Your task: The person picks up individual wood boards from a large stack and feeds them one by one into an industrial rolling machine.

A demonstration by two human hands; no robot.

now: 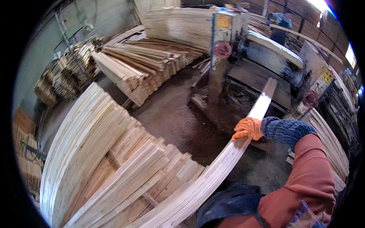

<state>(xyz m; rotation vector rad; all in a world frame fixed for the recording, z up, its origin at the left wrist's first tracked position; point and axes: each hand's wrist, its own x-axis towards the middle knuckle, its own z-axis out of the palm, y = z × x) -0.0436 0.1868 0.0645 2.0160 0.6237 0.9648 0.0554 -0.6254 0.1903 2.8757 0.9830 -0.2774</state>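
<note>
My right hand, in an orange glove, is closed over a long pale wooden plank. Its fingers wrap across the top and the near-left edge. From the lower edge of the view the plank runs up to the right, and its far end rests on the dark bed of a woodworking machine. It seems to lie along one or more similar planks, though how many is unclear. Left of it is a large stack of planks. My left hand is out of view.
The machine has two uprights with a red handwheel and a second handwheel. More lumber piles lie at the back left, with planks at the right. Beyond the machine stands a person in blue.
</note>
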